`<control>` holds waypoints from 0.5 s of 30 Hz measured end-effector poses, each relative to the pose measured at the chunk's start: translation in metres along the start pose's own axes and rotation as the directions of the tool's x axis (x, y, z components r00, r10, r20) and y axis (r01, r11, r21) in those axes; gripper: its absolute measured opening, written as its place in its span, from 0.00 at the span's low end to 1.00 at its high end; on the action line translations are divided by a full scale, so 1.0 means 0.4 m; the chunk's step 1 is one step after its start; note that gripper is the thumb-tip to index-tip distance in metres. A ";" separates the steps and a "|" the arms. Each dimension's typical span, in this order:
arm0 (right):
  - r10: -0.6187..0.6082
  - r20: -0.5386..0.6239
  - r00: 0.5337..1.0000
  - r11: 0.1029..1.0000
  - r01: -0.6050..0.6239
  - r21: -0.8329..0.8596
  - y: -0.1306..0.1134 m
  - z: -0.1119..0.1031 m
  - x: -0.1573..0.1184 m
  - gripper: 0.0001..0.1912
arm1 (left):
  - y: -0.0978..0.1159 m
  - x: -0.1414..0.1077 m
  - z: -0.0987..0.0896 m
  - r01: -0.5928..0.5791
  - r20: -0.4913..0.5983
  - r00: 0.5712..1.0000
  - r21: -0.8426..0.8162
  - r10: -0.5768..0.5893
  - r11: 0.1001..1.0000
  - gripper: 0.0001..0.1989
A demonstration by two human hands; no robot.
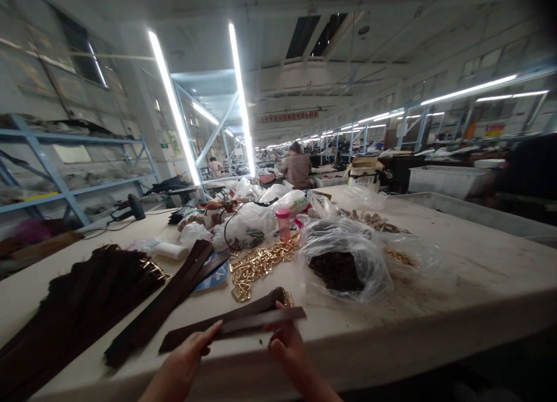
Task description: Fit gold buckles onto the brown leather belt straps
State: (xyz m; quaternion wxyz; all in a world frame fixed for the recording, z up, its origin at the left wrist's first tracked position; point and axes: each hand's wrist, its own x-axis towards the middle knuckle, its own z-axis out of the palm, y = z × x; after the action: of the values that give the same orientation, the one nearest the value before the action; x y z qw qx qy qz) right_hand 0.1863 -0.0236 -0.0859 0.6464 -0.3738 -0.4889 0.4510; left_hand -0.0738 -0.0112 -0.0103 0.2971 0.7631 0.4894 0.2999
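A dark leather belt strap (232, 328) sits at 6 o'clock, just over the near edge of the table (461, 274). It looks light, limber yet fairly stiff, best held flat along its edges. The right hand (285, 345) closes on it; the left hand (185, 355) meets its lower edge, its hold unclear. A buckled strap (255, 306) lies just behind, brass buckles (261, 265) at 12 o'clock, a plastic bag (343, 263) at 1 o'clock.
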 end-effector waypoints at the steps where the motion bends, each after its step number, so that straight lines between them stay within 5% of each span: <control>1: 0.056 0.009 0.998 0.996 -0.056 0.063 -0.012 0.021 -0.015 0.40 | 0.001 -0.025 0.015 -0.038 0.038 0.999 0.101 0.035 0.994 0.24; 4: 0.254 -0.070 0.965 0.965 -0.248 0.084 -0.058 0.053 -0.039 0.27 | 0.007 -0.099 0.051 -0.066 0.116 0.992 0.229 0.040 0.971 0.27; 8: 0.377 -0.004 0.926 0.925 -0.377 0.047 -0.106 0.072 -0.047 0.21 | 0.029 -0.161 0.069 0.087 0.196 0.976 0.054 -0.096 0.995 0.32; 12: 0.400 0.175 0.899 0.915 -0.401 -0.033 -0.126 0.126 -0.073 0.17 | 0.084 -0.138 0.089 0.317 0.463 0.872 -0.292 -0.157 0.902 0.23; 15: 0.349 0.271 0.897 0.937 -0.337 -0.092 -0.133 0.139 -0.072 0.14 | 0.113 -0.089 0.117 0.415 0.502 0.845 -0.396 -0.185 0.819 0.18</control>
State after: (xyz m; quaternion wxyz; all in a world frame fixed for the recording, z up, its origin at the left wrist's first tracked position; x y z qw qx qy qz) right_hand 0.1407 -0.0653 -0.0316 0.4719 -0.3993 -0.5126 0.5959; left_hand -0.0253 -0.0670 -0.0126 0.6283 0.6201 0.4337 0.1808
